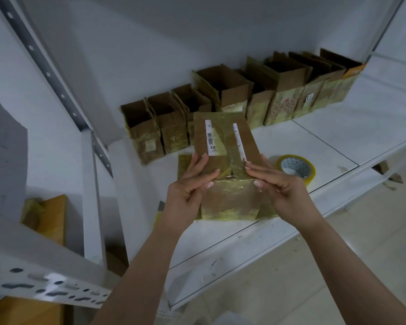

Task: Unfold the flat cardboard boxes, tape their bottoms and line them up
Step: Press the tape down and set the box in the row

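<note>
A brown cardboard box stands bottom-up on the white shelf, its closed bottom flaps facing me with white label strips and yellowish tape on them. My left hand grips its near left corner, fingers on the flaps and thumb on the front face. My right hand grips the near right corner the same way. A roll of yellowish tape lies flat just right of the box. Behind it, a row of several opened boxes stands along the back wall.
A grey slotted shelf upright runs diagonally at the left, and a perforated rail crosses the bottom left. Flat cardboard lies on a lower level at the left. Pale floor shows at the bottom right.
</note>
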Available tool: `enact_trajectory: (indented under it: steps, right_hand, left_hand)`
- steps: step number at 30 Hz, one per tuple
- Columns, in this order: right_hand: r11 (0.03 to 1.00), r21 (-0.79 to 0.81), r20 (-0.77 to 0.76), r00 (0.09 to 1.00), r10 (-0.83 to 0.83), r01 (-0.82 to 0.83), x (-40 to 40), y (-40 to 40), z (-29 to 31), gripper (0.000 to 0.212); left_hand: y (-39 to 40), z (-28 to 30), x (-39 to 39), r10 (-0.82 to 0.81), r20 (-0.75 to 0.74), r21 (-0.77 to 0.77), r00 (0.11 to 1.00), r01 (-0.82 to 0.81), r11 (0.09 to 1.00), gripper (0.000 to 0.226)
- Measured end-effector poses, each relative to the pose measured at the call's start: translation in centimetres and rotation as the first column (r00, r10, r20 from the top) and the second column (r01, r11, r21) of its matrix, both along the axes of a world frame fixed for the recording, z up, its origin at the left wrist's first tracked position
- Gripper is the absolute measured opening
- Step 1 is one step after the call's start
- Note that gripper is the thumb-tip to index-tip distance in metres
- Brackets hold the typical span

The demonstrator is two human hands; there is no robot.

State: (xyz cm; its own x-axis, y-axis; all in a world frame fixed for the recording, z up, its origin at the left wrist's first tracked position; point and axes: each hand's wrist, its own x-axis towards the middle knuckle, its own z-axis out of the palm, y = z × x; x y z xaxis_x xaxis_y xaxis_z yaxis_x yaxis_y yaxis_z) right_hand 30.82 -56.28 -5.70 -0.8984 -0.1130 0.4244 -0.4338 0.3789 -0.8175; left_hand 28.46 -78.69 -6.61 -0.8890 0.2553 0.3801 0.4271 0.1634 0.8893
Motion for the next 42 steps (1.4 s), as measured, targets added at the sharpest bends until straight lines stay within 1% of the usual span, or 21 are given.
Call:
enact_trajectory:
  steps: [2, 4, 5, 7, 9, 11, 14, 16, 17, 18, 20, 22, 24, 26, 29, 32, 34, 36, 37, 40, 42]
  right_hand:
    - [0.999, 0.032, 0.059, 0.998, -0.029, 0.027, 0.3, -0.1, 0.6, 0.042]
    - [0.987, 0.14, 0.013, 0.996, -0.083, 0.08, 0.3, -0.8, 1.1, 0.052]
    - [0.975, 0.189, -0.035, 0.993, -0.11, 0.115, 0.2, -1.4, 1.2, 0.052]
    - [0.959, 0.209, -0.115, 0.979, -0.17, 0.191, -0.3, -2.7, 1.0, 0.042]
    - [0.955, 0.163, -0.171, 0.96, -0.221, 0.249, -0.7, -3.6, 0.6, 0.028]
    - [0.952, 0.149, -0.191, 0.952, -0.238, 0.268, -0.9, -3.9, 0.2, 0.018]
    - [0.954, 0.166, -0.176, 0.959, -0.222, 0.251, -1.2, -3.3, 0.1, 0.015]
    - [0.963, 0.153, -0.141, 0.97, -0.2, 0.221, -1.3, -3.0, 0.3, 0.017]
    - [0.966, 0.148, -0.129, 0.973, -0.192, 0.21, -1.3, -2.9, 0.4, 0.018]
    - [0.969, 0.146, -0.116, 0.976, -0.185, 0.201, -1.3, -2.9, 0.5, 0.019]
    - [0.971, 0.143, -0.094, 0.979, -0.181, 0.193, -1.2, -2.9, 0.6, 0.02]
    - [0.972, 0.133, -0.088, 0.979, -0.184, 0.195, -1.1, -3.0, 0.6, 0.021]
    - [0.973, 0.117, -0.083, 0.978, -0.19, 0.199, -1.0, -3.0, 0.6, 0.021]
    - [0.972, 0.117, -0.078, 0.977, -0.198, 0.206, -1.0, -3.0, 0.6, 0.02]
    - [0.969, 0.128, -0.062, 0.977, -0.205, 0.212, -1.0, -3.2, 0.6, 0.02]
    - [0.967, 0.13, -0.073, 0.974, -0.212, 0.22, -1.0, -3.3, 0.6, 0.02]
    - [0.967, 0.133, -0.066, 0.976, -0.21, 0.217, -1.0, -3.3, 0.7, 0.02]
    - [0.969, 0.138, -0.059, 0.979, -0.197, 0.204, -1.0, -3.3, 0.8, 0.021]
    - [0.971, 0.14, -0.06, 0.98, -0.188, 0.195, -1.0, -3.2, 0.8, 0.021]
    - [0.978, 0.136, -0.078, 0.986, -0.147, 0.157, -0.8, -2.7, 0.7, 0.024]
    - [0.982, 0.131, -0.1, 0.987, -0.124, 0.137, -0.9, -2.4, 0.6, 0.025]
  left_hand:
    - [0.0, 0.0, -0.1, 0.008, 0.001, -0.012, 1.0, -0.008, 1.0, 0.032]
    - [-0.1, 0.0, -0.2, 0.021, -0.001, -0.03, 1.0, -0.021, 0.999, 0.031]
    - [-0.1, 0.1, -0.2, 0.025, -0.004, -0.032, 1.0, -0.026, 0.999, 0.031]
    - [0.0, 0.1, -0.1, 0.025, -0.011, -0.029, 1.0, -0.025, 0.999, 0.031]
    - [0.0, 0.0, -0.1, 0.023, -0.009, -0.038, 1.0, -0.024, 0.999, 0.03]
    - [-0.2, 0.0, -0.2, 0.014, 0.007, -0.053, 1.0, -0.013, 0.998, 0.03]
    - [-0.7, 0.1, -0.4, -0.052, 0.057, -0.004, 0.997, 0.052, 0.999, 0.04]
    - [-1.3, -0.1, -0.4, -0.053, 0.104, 0.085, 0.993, 0.044, 0.995, 0.047]
    - [-1.7, -0.3, -0.4, -0.035, 0.128, 0.117, 0.991, 0.02, 0.993, 0.047]
    - [-1.9, -0.5, -0.5, -0.005, 0.138, 0.117, 0.99, -0.012, 0.993, 0.045]
    - [-1.8, -1.1, -0.7, 0.061, 0.113, 0.028, 0.992, -0.064, 0.998, 0.042]
    - [-0.9, -1.3, -0.8, 0.068, 0.08, -0.05, 0.995, -0.064, 0.997, 0.051]
    - [0.2, -1.8, -0.7, 0.042, 0.038, -0.043, 0.998, -0.041, 0.998, 0.066]
    - [1.2, -2.4, -0.7, 0.027, 0.006, 0.007, 1.0, -0.027, 1.0, 0.071]
    - [1.9, -3.3, -0.9, 0.053, -0.016, 0.044, 0.998, -0.052, 0.998, 0.065]
    - [2.3, -3.6, -1.2, 0.149, -0.05, 0.048, 0.988, -0.147, 0.988, 0.054]
    - [2.6, -3.8, -1.2, 0.18, -0.061, 0.057, 0.982, -0.177, 0.983, 0.044]
    - [2.5, -3.8, -1.1, 0.165, -0.054, 0.055, 0.985, -0.162, 0.985, 0.036]
    - [2.3, -3.8, -1.1, 0.141, -0.047, 0.048, 0.989, -0.139, 0.989, 0.036]
    - [0.8, -3.5, -1.3, 0.039, -0.02, 0.008, 0.999, -0.039, 0.999, 0.042]
    - [0.2, -3.3, -1.3, 0.01, -0.02, -0.015, 1.0, -0.01, 1.0, 0.045]
